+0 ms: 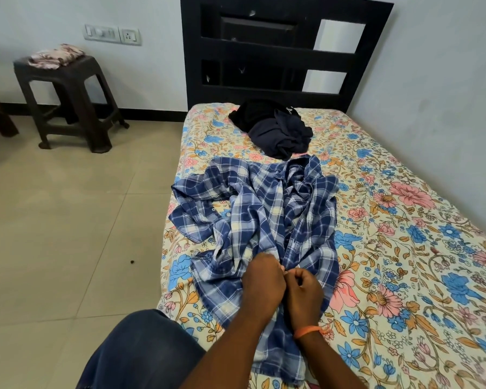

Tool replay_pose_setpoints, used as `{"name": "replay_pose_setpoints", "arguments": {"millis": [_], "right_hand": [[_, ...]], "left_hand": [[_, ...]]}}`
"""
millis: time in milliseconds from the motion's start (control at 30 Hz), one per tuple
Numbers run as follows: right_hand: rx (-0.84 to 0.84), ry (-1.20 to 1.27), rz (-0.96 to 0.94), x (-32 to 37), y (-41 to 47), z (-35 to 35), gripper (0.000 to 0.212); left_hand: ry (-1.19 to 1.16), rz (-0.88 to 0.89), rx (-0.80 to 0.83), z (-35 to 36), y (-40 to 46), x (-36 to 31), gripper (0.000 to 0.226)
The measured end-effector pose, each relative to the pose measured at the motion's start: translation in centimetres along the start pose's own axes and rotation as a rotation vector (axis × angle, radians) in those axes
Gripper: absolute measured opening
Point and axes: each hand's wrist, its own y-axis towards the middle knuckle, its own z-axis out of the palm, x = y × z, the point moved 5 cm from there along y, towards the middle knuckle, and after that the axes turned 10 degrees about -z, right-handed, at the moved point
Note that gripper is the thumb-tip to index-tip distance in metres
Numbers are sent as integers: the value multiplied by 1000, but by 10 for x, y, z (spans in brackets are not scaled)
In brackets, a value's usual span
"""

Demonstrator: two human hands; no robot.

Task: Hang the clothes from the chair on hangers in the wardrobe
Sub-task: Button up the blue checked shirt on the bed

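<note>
We are pinching the plaid shirt (264, 220), lying on the bed (404, 248) below the dark clothes (275, 130), with curled fingers of left hand (260, 284) and right hand (303, 293); tugging risks bunching the cloth.

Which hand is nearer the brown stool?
Left. The left hand sits on the plaid shirt toward the stool; the right hand is beside it, farther away.
</note>
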Motion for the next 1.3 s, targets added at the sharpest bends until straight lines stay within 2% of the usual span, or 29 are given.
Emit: {"name": "replay_pose_setpoints", "arguments": {"millis": [67,133,300,400,467,533,600,667,767,833,900,1000,1200,1300], "right_hand": [[2,36,24,-2,-1,0,25],[25,119,82,-3,0,-1,26],[165,465,288,3,2,-1,19],[248,546,362,7,3,-1,19],[332,581,396,9,4,-2,18],[383,503,399,9,9,-6,15],[345,277,309,4,19,-14,10],[222,33,144,8,33,-22,8],[123,-91,-28,24,56,-20,8],[103,-153,-94,30,75,-12,8],[120,-176,-71,23,91,-1,18],[170,-241,36,0,100,8,36],[149,-310,0,-9,99,10,41],[179,-375,3,-5,102,16,42]], "left_hand": [[106,44,-4,0,-2,-5,20],[104,44,5,3,-2,-6,20],[-120,-100,62,10,3,5,21],[-261,-187,135,12,9,10,27],[-283,-181,133,11,9,12,26],[-136,-102,78,10,7,11,21],[71,-4,4,8,2,7,12],[221,79,-53,8,-1,2,20],[355,232,-112,5,-1,-5,32],[407,405,-144,3,1,-14,39],[442,522,-113,4,5,-22,43],[483,522,-42,6,22,-23,39],[434,437,-172,3,40,-19,21],[350,301,-201,-1,50,-15,17]]}}
